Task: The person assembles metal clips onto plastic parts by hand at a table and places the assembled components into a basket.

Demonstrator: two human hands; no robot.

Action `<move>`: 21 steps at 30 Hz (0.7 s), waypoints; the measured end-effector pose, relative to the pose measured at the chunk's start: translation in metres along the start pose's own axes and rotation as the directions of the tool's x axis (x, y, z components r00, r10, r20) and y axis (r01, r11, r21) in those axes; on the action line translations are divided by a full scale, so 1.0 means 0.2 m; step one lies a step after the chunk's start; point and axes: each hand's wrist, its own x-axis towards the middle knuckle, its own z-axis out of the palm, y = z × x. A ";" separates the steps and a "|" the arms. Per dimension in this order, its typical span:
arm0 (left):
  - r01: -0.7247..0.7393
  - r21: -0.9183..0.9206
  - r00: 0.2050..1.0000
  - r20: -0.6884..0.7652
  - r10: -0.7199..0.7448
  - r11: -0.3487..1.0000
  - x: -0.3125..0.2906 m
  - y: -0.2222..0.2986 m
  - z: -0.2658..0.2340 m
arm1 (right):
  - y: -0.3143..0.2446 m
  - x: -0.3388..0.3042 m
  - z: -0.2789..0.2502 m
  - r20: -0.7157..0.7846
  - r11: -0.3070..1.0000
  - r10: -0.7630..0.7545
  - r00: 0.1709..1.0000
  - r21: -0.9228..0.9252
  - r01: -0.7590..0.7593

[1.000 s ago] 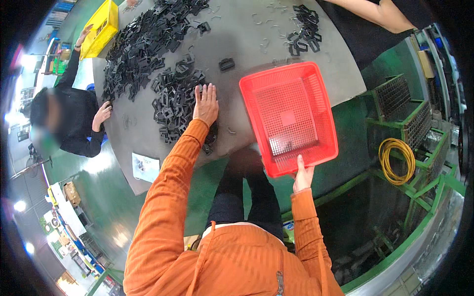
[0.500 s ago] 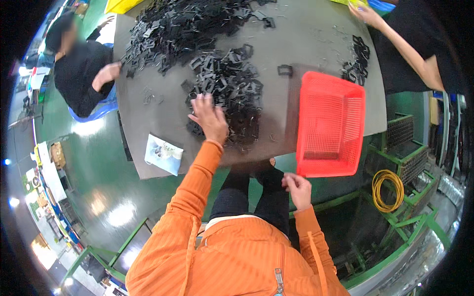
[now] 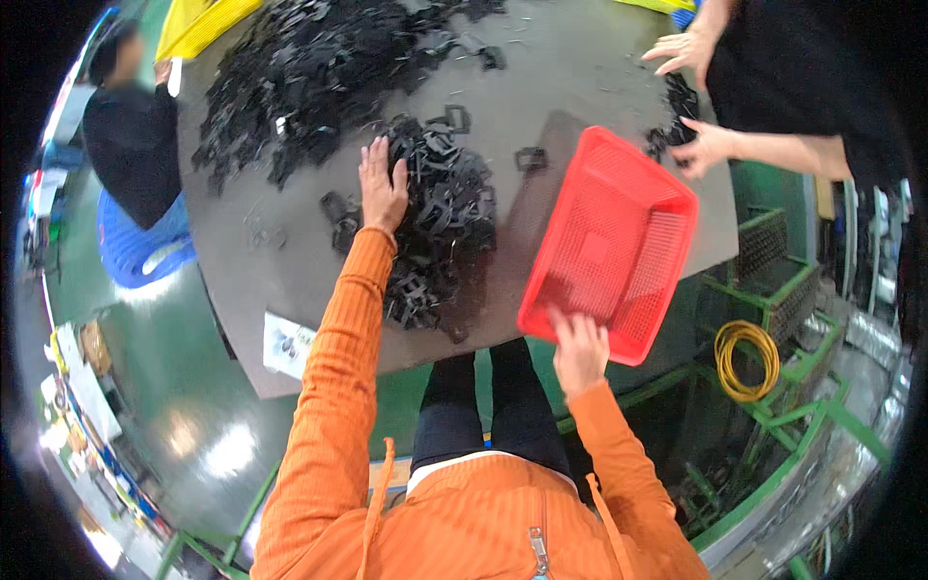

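My left hand (image 3: 384,193) lies with fingers stretched out on the left side of a pile of small black plastic frame-shaped parts (image 3: 440,198). It covers some of the pieces. At the near end of a red perforated plastic basket (image 3: 587,246), my right hand (image 3: 581,353) has its fingers over the rim and grips it. The basket stands askew at the table's near right edge, and no parts show inside it.
A larger heap of black parts (image 3: 309,77) spreads over the far left of the grey table (image 3: 290,290). A white printed packet (image 3: 286,345) lies near the front left. Another person's hands (image 3: 704,148) work at a small black pile on the right. A second person (image 3: 130,145) sits at far left beside a yellow basket (image 3: 203,27).
My left hand has moved up and left along the pile. My right hand has risen to the basket's rim, and the basket has turned and shifted left. The right co-worker's hands have come to the parts.
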 end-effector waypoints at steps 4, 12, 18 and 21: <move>-0.086 -0.030 0.996 0.031 0.087 0.996 0.04 0.11 0.10 | 0.00 -0.36 -0.25 0.042 0.994 -0.095 0.995 0.056 0.093; -0.189 -0.061 0.967 0.159 0.197 0.980 0.12 0.56 0.43 | 0.13 -0.73 -0.38 0.107 0.982 0.010 0.994 0.185 -0.030; -0.149 -0.070 0.984 -0.112 0.140 0.986 -0.10 0.60 0.11 | 0.21 -0.72 -0.30 0.052 0.969 -0.035 0.998 0.244 0.021; 0.098 0.133 0.940 -0.339 -0.048 0.986 -0.40 0.20 -0.27 | 0.25 -0.63 -0.17 0.056 0.982 -0.113 0.992 0.161 0.103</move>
